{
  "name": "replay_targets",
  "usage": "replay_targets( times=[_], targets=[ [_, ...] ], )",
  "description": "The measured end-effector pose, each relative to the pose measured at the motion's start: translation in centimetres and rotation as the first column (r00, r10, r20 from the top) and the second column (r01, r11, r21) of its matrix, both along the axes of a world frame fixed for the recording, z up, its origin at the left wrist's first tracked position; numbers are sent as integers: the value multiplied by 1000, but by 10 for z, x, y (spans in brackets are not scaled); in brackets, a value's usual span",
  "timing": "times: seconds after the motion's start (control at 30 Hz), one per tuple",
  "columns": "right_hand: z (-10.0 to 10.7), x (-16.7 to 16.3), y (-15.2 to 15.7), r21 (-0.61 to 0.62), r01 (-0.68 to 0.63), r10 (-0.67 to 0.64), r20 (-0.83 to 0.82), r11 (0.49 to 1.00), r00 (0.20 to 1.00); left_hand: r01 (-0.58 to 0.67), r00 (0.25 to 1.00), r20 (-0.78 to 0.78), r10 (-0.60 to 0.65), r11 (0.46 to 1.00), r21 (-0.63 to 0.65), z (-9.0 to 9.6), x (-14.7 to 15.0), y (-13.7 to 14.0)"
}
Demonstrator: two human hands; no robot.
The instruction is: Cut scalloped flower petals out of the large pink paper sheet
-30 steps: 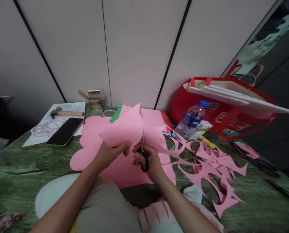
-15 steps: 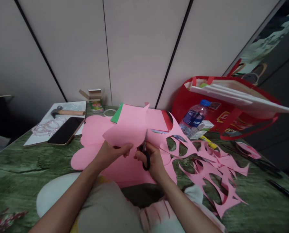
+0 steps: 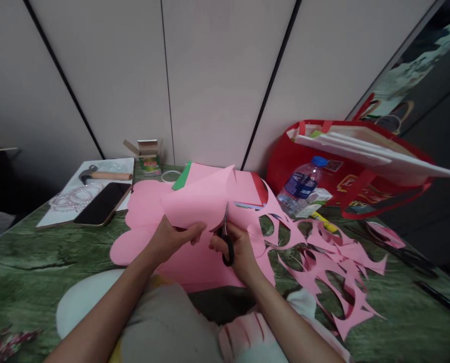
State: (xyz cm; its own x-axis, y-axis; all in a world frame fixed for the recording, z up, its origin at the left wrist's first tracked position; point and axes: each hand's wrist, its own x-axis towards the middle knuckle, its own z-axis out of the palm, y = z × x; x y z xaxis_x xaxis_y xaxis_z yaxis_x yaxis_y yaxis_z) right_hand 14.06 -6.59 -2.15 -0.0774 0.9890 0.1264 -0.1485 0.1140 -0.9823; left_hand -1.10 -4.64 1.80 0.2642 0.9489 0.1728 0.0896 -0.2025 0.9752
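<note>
My left hand (image 3: 177,237) pinches the lower edge of a pink paper sheet (image 3: 197,201) between thumb and fingers. The sheet curves upward in front of me. In my right hand (image 3: 240,247) are black-handled scissors (image 3: 228,247), their blades pointing away from me at the sheet's right part. A cut edge shows beside the blades. Under both hands lie more pink sheets, among them scalloped pink paper cutouts (image 3: 144,204) to the left. Pink paper scraps (image 3: 334,287) with curved holes lie in a heap to the right of my right hand.
At the left are a phone (image 3: 103,204), a hammer (image 3: 109,175) and a bead string (image 3: 75,196) by white paper. An opened small box (image 3: 149,159) stands near the wall. A red bag (image 3: 342,176), a plastic bottle (image 3: 302,181) and a yellow tube (image 3: 324,222) are at the right.
The pink sheet's upper right part has curled over more, its tip shifting slightly right and down. Both hands stay nearly in place, and the scissor blades have tilted slightly left.
</note>
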Motion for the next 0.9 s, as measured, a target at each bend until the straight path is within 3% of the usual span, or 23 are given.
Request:
replay_targets(
  times=[0.9],
  targets=[
    [10,-4,-1,-46,32,-34,-50,998,998,-26,1000,-2,26,999,25,-5,-4,3]
  ],
)
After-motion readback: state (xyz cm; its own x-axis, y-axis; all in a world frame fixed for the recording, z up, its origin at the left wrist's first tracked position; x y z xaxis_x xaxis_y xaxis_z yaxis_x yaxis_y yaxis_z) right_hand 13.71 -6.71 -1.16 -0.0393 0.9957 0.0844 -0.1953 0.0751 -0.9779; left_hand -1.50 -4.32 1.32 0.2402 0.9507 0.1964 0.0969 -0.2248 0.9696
